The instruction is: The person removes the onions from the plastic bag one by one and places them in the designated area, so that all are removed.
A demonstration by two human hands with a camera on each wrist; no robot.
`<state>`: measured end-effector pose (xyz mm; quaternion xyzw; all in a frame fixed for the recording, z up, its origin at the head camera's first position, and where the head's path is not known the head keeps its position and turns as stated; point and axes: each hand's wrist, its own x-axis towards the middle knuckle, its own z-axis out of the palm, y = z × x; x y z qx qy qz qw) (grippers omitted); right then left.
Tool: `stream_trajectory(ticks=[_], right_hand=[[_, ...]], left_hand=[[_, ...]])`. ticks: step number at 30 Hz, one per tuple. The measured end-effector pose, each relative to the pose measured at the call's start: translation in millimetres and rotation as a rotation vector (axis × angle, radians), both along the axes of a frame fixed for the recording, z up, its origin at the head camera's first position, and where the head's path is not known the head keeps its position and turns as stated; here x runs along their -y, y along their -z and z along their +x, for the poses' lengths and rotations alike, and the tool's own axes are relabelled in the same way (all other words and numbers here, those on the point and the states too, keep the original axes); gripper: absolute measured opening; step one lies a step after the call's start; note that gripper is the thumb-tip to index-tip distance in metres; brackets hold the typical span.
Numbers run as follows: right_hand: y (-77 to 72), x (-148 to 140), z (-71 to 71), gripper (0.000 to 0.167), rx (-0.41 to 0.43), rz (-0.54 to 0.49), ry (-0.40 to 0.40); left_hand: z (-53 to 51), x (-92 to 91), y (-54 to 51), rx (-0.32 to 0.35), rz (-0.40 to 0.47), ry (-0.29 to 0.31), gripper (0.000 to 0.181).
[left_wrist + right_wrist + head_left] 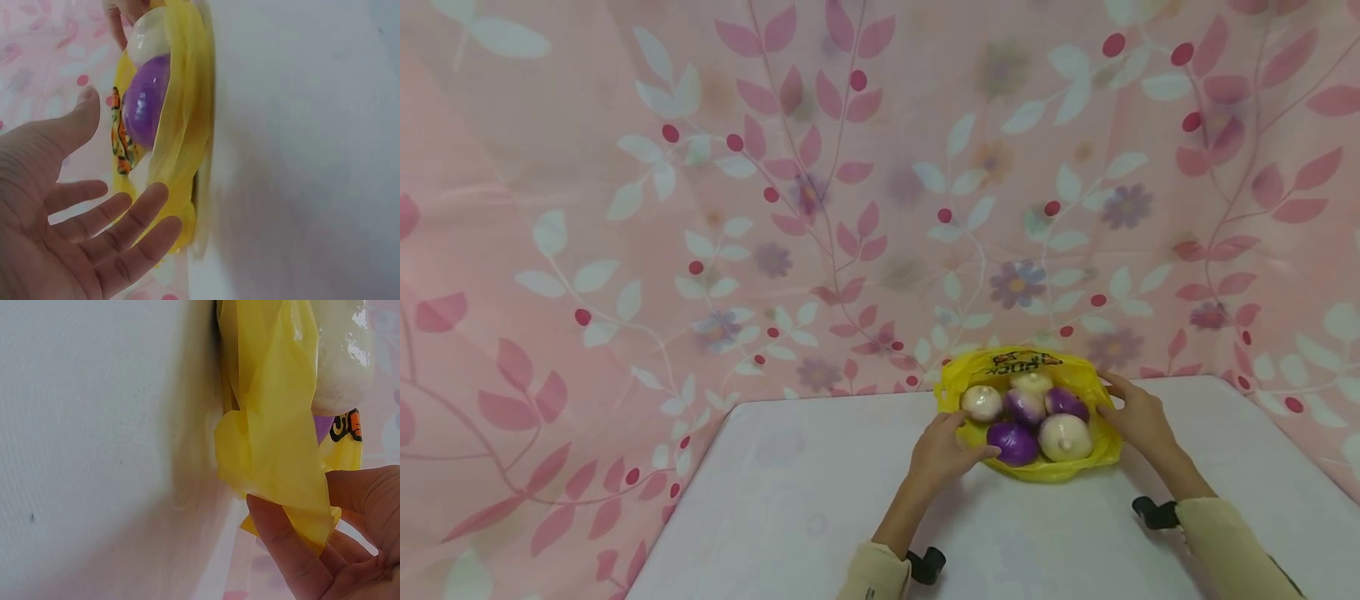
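A yellow plastic bag (pixel 1045 472) with dark printing lies spread on the table, holding several round purple and white vegetables, among them a purple one (pixel 1012 443) and a white one (pixel 1065 437) at the front. The left hand (pixel 942 454) is at the bag's left side, its fingers spread and relaxed; in the left wrist view that hand (pixel 94 225) shows its palm toward the bag (pixel 187 125). At the bag's right edge is the right hand (pixel 1142 421). In the right wrist view its thumb and fingers (pixel 284 544) pinch the bag's rim (pixel 275 444).
A white-covered table (pixel 805 500) extends left, right and in front of the bag. Behind it hangs a pink curtain (pixel 850 208) printed with leaves and flowers. Both wrists carry small black devices (pixel 927 566) near beige sleeves (pixel 874 575).
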<state>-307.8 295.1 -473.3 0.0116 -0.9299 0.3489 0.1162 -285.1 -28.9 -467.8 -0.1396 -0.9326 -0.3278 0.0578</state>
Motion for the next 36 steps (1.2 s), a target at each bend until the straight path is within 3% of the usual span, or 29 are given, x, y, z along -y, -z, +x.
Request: stream_trajectory(ticks=[5, 8, 14, 22, 36], right_hand=[[2.0, 0, -0.1, 0.064, -0.009, 0.006, 0.000], [1.7, -2, 0.0, 0.064, -0.011, 0.010, -0.001], [1.8, -1, -0.2, 0.064, -0.008, -0.005, -0.010], [2.2, -1, -0.1, 0.062, -0.032, -0.003, -0.003], [5.0, -2, -1.4, 0.062, -0.044, -0.004, -0.015]], left_hand=[[1.0, -14.6, 2.5, 0.041, 0.105, -0.061, 0.061], [1.7, -24.3, 2.5, 0.070, 0.145, -0.061, 0.056], [2.2, -40.5, 5.4, 0.048, 0.087, -0.069, 0.060], [3.4, -53.6, 7.8, 0.050, 0.088, -0.095, 0.067], [5.8, -56.5, 11.5, 0.036, 0.070, -0.074, 0.071]])
